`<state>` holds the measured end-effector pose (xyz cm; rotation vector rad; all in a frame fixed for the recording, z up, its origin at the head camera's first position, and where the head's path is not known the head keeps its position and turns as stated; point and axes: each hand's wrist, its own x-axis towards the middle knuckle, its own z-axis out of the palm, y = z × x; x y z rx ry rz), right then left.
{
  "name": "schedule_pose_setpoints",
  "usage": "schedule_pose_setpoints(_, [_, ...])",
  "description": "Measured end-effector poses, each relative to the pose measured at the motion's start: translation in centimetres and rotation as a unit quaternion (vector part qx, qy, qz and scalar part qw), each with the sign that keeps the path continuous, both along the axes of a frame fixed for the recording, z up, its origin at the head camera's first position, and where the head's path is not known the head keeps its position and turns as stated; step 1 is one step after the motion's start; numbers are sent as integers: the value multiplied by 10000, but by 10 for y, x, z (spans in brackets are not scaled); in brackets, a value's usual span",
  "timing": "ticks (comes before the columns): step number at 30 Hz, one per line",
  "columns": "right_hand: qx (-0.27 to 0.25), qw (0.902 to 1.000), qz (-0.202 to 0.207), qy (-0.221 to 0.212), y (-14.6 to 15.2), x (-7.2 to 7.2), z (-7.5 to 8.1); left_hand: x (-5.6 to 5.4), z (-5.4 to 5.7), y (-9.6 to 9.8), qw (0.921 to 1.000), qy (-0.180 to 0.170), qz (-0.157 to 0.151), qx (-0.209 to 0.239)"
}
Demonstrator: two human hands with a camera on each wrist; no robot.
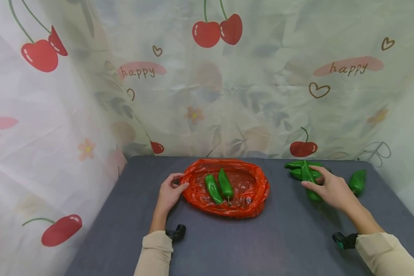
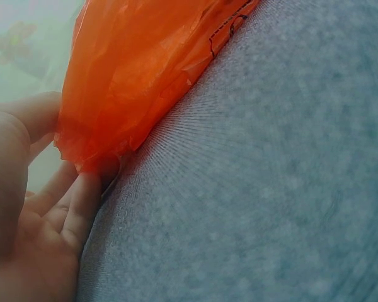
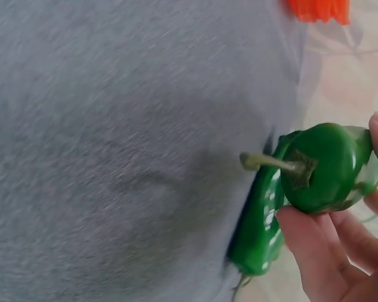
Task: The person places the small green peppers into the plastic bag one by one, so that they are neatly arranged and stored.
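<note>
A red plastic bag [image 1: 262, 191] lies with its mouth spread wide, its rim crumpled all round. Inside it are two green peppers, the left pepper [image 1: 213, 188] and the right pepper [image 1: 225, 184], side by side. My left hand [image 1: 169, 193] pinches the bag's left edge between thumb and fingers; the left wrist view shows the orange-red film [image 2: 123, 82] between them. With thumb and fingertips my right hand [image 1: 338, 191] grips a green pepper [image 3: 327, 167], its stem toward the wrist camera. Behind that one, more green peppers [image 1: 294, 174] lie on the table.
Another green pepper [image 1: 357, 182] lies to the right of the right hand. The dark grey table [image 1: 227, 245] ends at the back against a patterned cloth [image 1: 227, 96] hanging as a wall, which continues on the left and right sides.
</note>
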<state>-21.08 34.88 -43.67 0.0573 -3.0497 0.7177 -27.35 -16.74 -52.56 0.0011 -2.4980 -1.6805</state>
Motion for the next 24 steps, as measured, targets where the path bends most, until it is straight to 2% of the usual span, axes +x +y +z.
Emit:
schedule_pose_setpoints(9, [-15,9998,-62,198,-22,2,21,0,1,-1,10000,-72,-20,-31])
schedule_pose_setpoints(17, [-388,9992,39,-53,-35,-2,35,0,0,0,9999,-100,-38,-3])
schedule_pose_setpoints(24, [-626,9977,246,-77,-48,-7,41,-1,-1,0,10000,-79,-23,18])
